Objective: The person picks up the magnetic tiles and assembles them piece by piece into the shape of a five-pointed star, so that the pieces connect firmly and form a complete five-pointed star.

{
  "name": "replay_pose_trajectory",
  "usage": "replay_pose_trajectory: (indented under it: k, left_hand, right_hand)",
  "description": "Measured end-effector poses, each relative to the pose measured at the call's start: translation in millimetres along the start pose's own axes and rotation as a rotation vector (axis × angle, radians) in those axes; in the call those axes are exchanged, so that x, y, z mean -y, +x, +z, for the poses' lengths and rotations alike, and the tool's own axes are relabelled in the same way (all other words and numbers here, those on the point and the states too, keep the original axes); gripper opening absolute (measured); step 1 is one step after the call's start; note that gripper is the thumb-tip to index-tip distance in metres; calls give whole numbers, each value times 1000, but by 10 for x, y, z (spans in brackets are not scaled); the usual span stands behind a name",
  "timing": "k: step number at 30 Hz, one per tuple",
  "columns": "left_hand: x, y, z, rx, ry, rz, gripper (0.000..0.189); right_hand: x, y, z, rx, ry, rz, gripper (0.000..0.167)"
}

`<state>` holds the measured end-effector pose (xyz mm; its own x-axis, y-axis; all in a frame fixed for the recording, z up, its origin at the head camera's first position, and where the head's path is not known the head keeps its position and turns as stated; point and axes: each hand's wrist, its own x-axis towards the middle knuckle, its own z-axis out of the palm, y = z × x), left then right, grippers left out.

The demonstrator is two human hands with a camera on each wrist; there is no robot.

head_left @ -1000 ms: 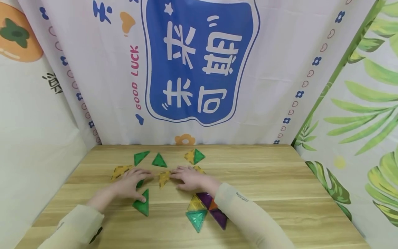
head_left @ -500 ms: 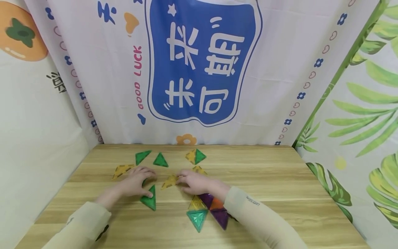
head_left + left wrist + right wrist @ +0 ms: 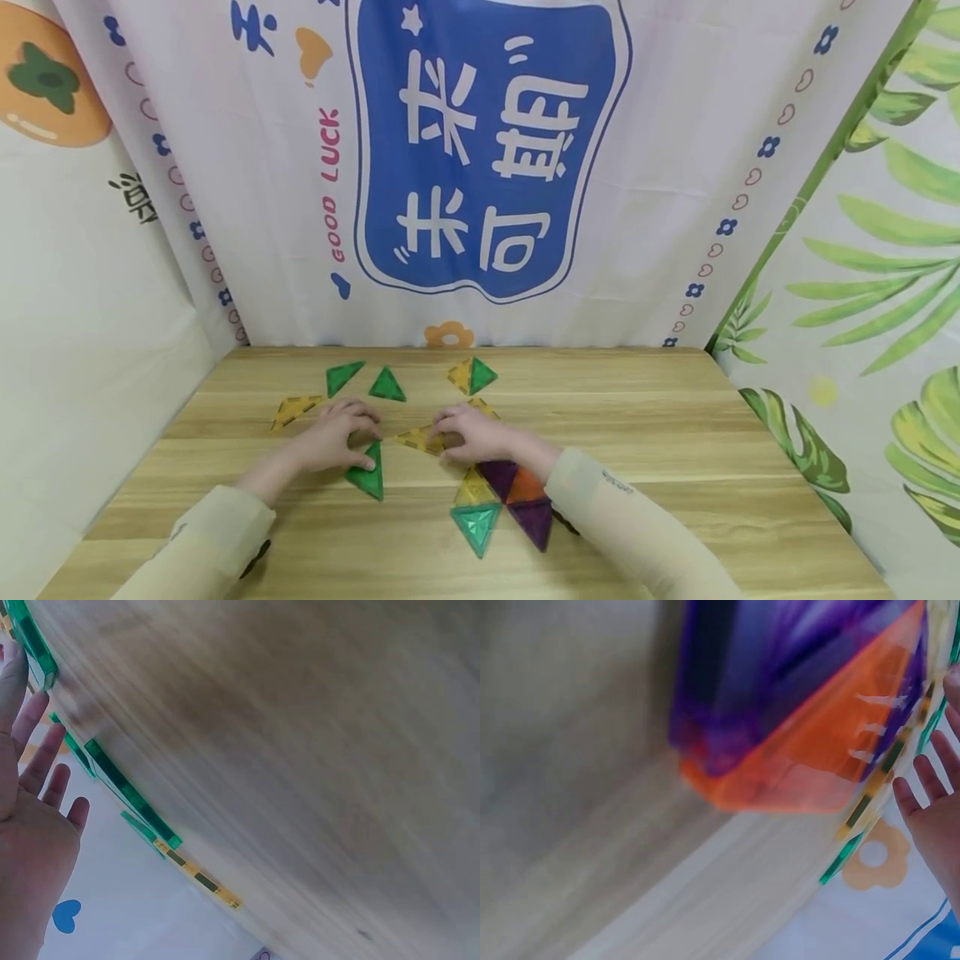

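On the left of the table, my left hand point(image 3: 330, 442) holds a green triangular magnetic tile point(image 3: 366, 482) between thumb and curled fingers; its upper part is partly hidden. Some green also shows under the palm. In the left wrist view the left hand point(image 3: 34, 795) has its thumb and a finger at the green tile point(image 3: 34, 649), the other fingers loosely extended. My right hand point(image 3: 476, 435) grips a yellow triangular magnetic tile point(image 3: 417, 439) by its right end, which the fingers cover. The two held tiles lie close together, a small gap between them.
Joined yellow, purple, orange and teal tiles point(image 3: 477, 527) lie below the right wrist. Farther back are two green tiles point(image 3: 387, 385), a yellow-and-green pair point(image 3: 471, 377) and another yellow tile point(image 3: 483, 407). One yellow tile point(image 3: 291, 410) lies beyond the left hand. A printed curtain point(image 3: 652, 208) stands behind the table point(image 3: 652, 433).
My left hand has slid right and slightly away, bringing the green tile along. The right hand has turned the yellow tile and drawn it to the right; its point now faces left.
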<state>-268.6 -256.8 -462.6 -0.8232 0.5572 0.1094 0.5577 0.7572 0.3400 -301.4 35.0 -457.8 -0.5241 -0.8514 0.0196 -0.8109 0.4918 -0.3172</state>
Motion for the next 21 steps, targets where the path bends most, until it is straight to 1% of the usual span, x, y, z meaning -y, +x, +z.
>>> replay_pose_trajectory:
  k: [2, 4, 7, 10, 14, 21]
  left_hand:
    - [-8, -2, -9, 1, 0, -3, 45]
    - [-12, -24, -19, 10, 7, -4, 50]
    - [-14, -74, -28, 32, 8, -8, 60]
    - [5, -112, -11, 45, 3, -11, 67]
    - [15, -120, 30, 38, -12, -22, 68]
    - [-76, -75, 49, 15, -25, -21, 67]
  right_hand:
    - [-55, -3, -22, 8, 35, 29, 44]
    - [-92, -9, -47, 34, 66, 57, 50]
    - [-109, -3, -68, 74, 72, 82, 56]
    - [-101, 13, -70, 92, 36, 87, 58]
    - [-82, 23, -57, 82, -38, 90, 60]
    - [-3, 12, -22, 33, -165, 84, 64]
